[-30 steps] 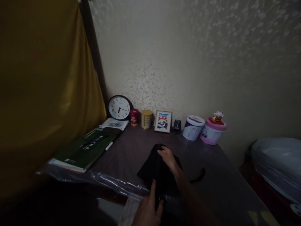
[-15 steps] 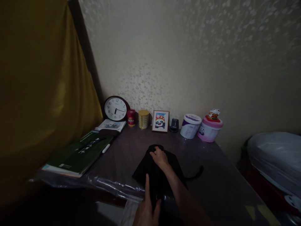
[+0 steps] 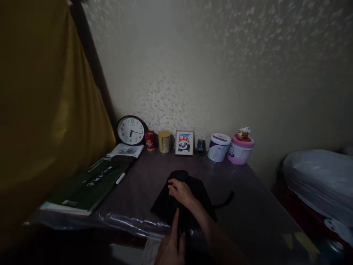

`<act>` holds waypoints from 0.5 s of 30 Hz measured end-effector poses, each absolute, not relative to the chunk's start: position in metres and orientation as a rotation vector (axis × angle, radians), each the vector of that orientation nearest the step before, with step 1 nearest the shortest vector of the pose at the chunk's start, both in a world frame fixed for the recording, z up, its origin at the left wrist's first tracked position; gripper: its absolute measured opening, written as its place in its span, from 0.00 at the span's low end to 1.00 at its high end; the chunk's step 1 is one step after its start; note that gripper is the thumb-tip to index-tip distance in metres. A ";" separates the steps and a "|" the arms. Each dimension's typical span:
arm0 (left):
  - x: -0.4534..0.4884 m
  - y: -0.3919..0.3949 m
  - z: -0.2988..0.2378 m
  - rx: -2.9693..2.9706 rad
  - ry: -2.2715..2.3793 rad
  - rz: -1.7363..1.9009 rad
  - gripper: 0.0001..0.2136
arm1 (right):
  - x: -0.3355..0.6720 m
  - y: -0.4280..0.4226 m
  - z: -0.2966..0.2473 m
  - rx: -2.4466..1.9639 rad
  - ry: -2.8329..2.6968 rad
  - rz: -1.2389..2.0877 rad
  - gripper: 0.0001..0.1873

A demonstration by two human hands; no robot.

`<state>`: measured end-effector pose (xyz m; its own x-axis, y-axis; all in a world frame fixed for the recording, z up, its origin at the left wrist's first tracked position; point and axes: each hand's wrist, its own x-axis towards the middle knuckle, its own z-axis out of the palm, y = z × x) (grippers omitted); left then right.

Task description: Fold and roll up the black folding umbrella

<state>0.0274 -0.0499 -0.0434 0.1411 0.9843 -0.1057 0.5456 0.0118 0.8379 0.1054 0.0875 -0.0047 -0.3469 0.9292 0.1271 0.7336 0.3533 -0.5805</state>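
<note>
A black cloth piece (image 3: 197,193), its exact kind too dark to make out, lies spread at the table's front edge and hangs over it. A thin dark strap (image 3: 224,200) sticks out from its right side. On the upper part of the cloth rests my right hand (image 3: 180,192), palm down, fingers reaching left and slightly bent, with no fold visibly gripped. Lower down, at the table edge, my left hand (image 3: 171,244) touches the cloth with its index finger stretched forward and the thumb apart. Its other fingers are hidden. A small shiny spot shows between thumb and index finger.
Along the wall stand a clock (image 3: 131,130), a red can (image 3: 150,141), a yellow-lidded tin (image 3: 164,141), a panda picture frame (image 3: 184,143), a small black object (image 3: 200,147), a white tub (image 3: 218,148) and a pink tub (image 3: 240,151). Green book (image 3: 88,187) and white marker (image 3: 120,178) lie left.
My right hand has slid down and slightly left from the cloth's top edge, its fingers now lying flatter. My left hand stays near the table edge. The camera view has shifted a little.
</note>
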 end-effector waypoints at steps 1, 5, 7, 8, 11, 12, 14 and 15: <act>0.028 -0.050 -0.046 1.642 1.492 0.723 0.28 | 0.110 0.078 -0.006 -1.353 -2.168 0.587 0.13; 0.029 -0.051 -0.050 1.629 1.533 0.754 0.28 | 0.129 0.047 -0.017 -1.141 -2.073 0.378 0.13; 0.029 -0.052 -0.049 1.625 1.569 0.759 0.28 | 0.136 0.044 -0.025 -1.124 -2.038 0.319 0.14; 0.029 -0.052 -0.049 1.628 1.570 0.753 0.28 | 0.138 0.047 -0.029 -1.119 -2.037 0.306 0.14; 0.029 -0.053 -0.047 1.630 1.540 0.708 0.28 | 0.140 0.065 -0.038 -1.087 -2.127 0.322 0.14; 0.028 -0.053 -0.047 1.626 1.524 0.703 0.28 | 0.140 0.074 -0.039 -1.078 -2.171 0.336 0.15; 0.028 -0.052 -0.048 1.612 1.505 0.726 0.28 | 0.137 0.091 -0.040 -1.082 -2.258 0.356 0.15; 0.028 -0.052 -0.049 1.602 1.504 0.748 0.28 | 0.136 0.099 -0.039 -1.097 -2.297 0.358 0.15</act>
